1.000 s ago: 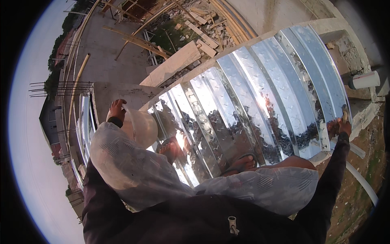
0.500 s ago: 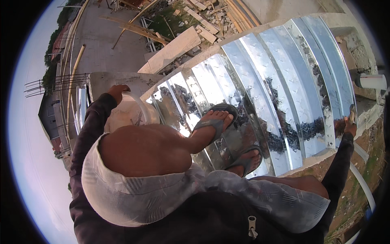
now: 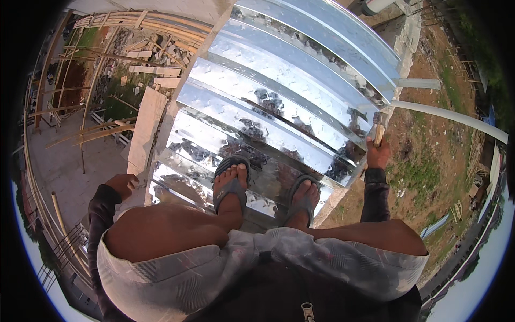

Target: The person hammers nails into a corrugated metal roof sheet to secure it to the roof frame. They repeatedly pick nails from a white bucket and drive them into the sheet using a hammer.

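My right hand (image 3: pixel 379 155) is closed round the wooden handle of a hammer (image 3: pixel 379 133), its greyish head pointing away from me. It is over the right edge of the shiny corrugated metal sheets (image 3: pixel 300 70). Out at the left, beyond the sheets' edge, my left hand (image 3: pixel 124 184) hangs with its fingers curled in. I see nothing in it. Both my feet, in grey flip-flops (image 3: pixel 232 185), stand on the near part of the sheets, with my bent knees on either side.
Concrete edges border the sheets. Lower ground on the left holds planks (image 3: pixel 146 126), bamboo poles (image 3: pixel 145 20) and rubble. To the right, grass and soil (image 3: pixel 413 161) lie below, with a pale pipe (image 3: pixel 450 118) sticking out. A white pipe end (image 3: pixel 375 6) shows at the top.
My view has swung to the right. My left hand has come off the pale, rounded object it rested on. The right hand still holds the hammer by the sheets' right edge.
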The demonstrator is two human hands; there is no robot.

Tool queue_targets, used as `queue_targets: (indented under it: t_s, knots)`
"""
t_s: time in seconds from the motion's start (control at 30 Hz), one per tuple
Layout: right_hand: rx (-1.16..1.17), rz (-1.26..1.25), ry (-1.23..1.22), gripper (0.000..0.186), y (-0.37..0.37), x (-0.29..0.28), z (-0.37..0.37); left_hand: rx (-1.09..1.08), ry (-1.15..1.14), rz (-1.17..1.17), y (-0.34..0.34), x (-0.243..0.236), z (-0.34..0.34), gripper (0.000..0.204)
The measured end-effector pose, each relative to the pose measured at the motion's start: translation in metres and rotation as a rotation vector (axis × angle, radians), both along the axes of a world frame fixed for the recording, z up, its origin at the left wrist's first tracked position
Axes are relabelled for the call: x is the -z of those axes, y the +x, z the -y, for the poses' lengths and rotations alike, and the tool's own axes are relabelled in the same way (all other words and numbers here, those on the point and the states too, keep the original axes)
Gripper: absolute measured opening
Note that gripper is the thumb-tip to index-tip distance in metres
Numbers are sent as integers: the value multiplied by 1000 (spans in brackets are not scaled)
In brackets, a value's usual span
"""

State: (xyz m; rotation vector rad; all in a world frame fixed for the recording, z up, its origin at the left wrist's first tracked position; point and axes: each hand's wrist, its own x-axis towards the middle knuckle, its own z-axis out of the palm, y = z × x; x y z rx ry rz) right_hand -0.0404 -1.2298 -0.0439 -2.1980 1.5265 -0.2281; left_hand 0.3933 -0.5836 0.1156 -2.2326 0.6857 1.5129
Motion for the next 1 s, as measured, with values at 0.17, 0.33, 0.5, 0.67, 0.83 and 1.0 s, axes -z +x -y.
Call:
queue_targets:
  t_s: [0.17,0.33,0.5,0.67,0.83,1.0]
  knots:
    - [261,111,159,42,-36,16,-18,-165,-796,437,56,82,127,33]
    - [559,452,691,43,-14,3,-38,-287,-757,646,155,204,190,51]
    - [376,187,325,49,-30,14,-45,-634,-763,319,131,223,257,57]
    - [450,309,459,37,-3,-4,-50,-1170,-863,-160,137,225,245,50]
    - [504,496,572,29,-23,-3,-53,-1069,-992,172,119,206,246,35]
    - [552,533,620,25,3,-9,-62,-1348,-977,-35,131,220,237,31]
